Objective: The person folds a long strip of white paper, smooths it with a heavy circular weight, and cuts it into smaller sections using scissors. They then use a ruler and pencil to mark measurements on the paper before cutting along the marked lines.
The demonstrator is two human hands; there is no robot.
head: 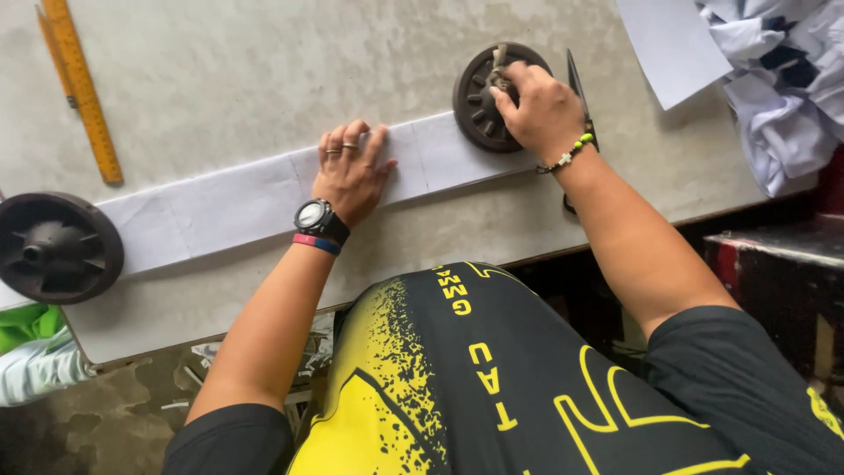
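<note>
While the pale grey stone worktop (264, 62) carries everything, the long white strip of paper or cloth (237, 198) lying slantwise across it serves as the landmark. It runs from the lower left to the upper right, with faint cross lines marked along it. On the strip's left end sits a dark round ribbed plastic wheel-shaped weight (54, 247); on its right end sits a second dark ribbed disc (482, 101), and both appear to pin the strip flat. Above the strip's left half, well apart from it, lies a yellow wooden ruler (83, 88). Beyond its right end are a loose white sheet (668, 44) and a crumpled heap of white and dark cloth (782, 88). The left hand (350, 171) lies flat on the middle of the strip, fingers spread, its grip released and merely pressing down. The right hand (545, 110) rests on the right disc, its grip clenched on a small pale piece (501, 66) at the disc's top; what that piece is cannot be told. Dark scissors (580, 97) lie just beside that wrist. The step in hand looks like steadying and weighting the strip; any adjustment calls for keeping the left palm firm so the strip does not creep.
</note>
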